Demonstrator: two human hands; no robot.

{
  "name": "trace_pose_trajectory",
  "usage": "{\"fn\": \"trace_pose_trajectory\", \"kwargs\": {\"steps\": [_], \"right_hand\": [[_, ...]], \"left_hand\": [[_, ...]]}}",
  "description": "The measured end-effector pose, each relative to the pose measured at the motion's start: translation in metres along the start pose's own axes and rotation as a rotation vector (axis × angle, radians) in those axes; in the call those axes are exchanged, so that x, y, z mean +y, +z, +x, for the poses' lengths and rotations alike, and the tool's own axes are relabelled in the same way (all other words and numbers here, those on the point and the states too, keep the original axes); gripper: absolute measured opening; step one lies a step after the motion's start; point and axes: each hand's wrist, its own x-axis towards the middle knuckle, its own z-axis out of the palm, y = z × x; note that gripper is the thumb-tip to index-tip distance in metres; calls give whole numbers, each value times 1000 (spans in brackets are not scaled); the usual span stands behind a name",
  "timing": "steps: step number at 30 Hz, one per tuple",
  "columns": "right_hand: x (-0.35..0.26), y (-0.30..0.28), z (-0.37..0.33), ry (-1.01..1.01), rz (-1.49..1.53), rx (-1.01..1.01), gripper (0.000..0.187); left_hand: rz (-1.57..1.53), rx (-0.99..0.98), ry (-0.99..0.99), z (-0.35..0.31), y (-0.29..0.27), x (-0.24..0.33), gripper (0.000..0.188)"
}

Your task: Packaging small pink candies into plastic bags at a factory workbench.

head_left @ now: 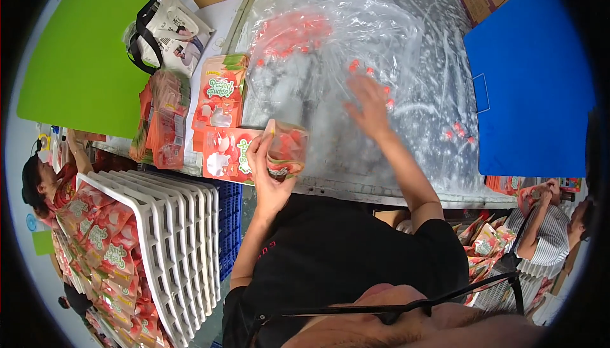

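Note:
My left hand (pixel 270 183) grips a red-and-green candy pouch (pixel 290 150) above the near left part of the metal tabletop (pixel 349 167). The pouch has a clear window with red pieces showing. Stretched out over the table, my right hand (pixel 368 106) has its fingers apart, slightly blurred. Close to its fingertips lie a few small red-wrapped candies (pixel 354 65); a larger red heap (pixel 295 32) sits farther left under clear plastic sheeting (pixel 381 14). Next to my left hand are a flat pouch (pixel 225 154) and a stack of pouches (pixel 217 97).
Left of the stack stand bundled pouches (pixel 168 122) and a tote bag (pixel 175 33). A green panel (pixel 82 49) and a blue panel (pixel 527 81) flank the table. White crates (pixel 171 233) with filled pouches stand lower left. Other people work at both sides.

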Motion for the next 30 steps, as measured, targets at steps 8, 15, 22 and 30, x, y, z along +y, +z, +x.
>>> {"fn": "trace_pose_trajectory", "kwargs": {"steps": [8, 15, 22, 30], "right_hand": [[106, 21, 43, 50, -116, -545, 50], [95, -25, -16, 23, -37, -440, 45], [87, -28, -54, 91, -148, -234, 30], [145, -18, -72, 439, 215, -26, 23]], "left_hand": [[-37, -17, 27, 2, 0, 1, 83], [-939, 59, -470, -34, -5, -50, 77], [-514, -39, -65, -29, 7, -45, 78], [-352, -110, -65, -19, 31, -47, 74]]}}
